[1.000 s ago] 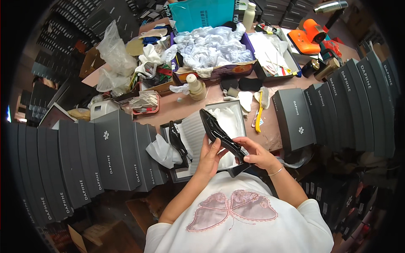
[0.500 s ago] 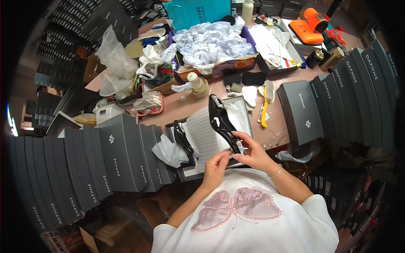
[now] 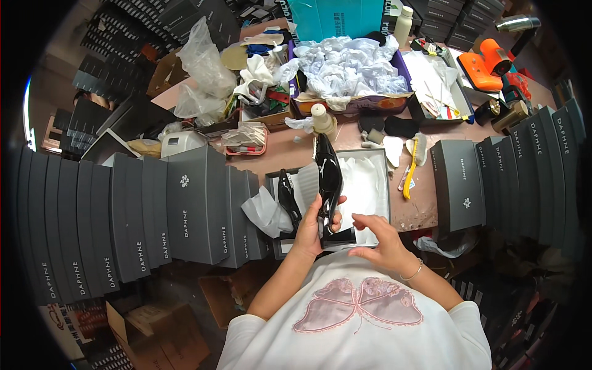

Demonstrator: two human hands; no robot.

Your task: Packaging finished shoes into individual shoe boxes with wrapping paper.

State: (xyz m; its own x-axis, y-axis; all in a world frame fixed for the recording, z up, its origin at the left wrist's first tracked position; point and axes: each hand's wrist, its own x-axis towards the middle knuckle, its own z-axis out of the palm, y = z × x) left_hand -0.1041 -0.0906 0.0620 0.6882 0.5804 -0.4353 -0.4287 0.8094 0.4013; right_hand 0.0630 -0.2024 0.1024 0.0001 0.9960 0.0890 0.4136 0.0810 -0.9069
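My left hand [image 3: 313, 231] is wrapped round a glossy black shoe [image 3: 330, 176], held upright over a shoebox with its toe pointing away from me. Just right of the shoe, my right hand [image 3: 383, 243] hovers with thumb and fingers apart, holding nothing. A second black shoe [image 3: 287, 197] lies at the left side of the open grey shoebox [image 3: 387, 185]. Between the two shoes stands a ribbed pale foam sheet [image 3: 306, 185]. White tissue paper [image 3: 365, 179] lines the box, and a crumpled piece [image 3: 266, 211] hangs over its left edge.
Rows of grey shoeboxes flank me at left [image 3: 191, 203] and right [image 3: 459, 185]. Behind the open box are a pump bottle [image 3: 323, 121], a yellow-handled brush [image 3: 411, 169] and a purple box [image 3: 404, 77] of crumpled tissue. An orange device [image 3: 481, 71] sits far right.
The held shoe has passed from my right hand into my left and turned so its side faces me. My right hand has let go and moved off to the right.
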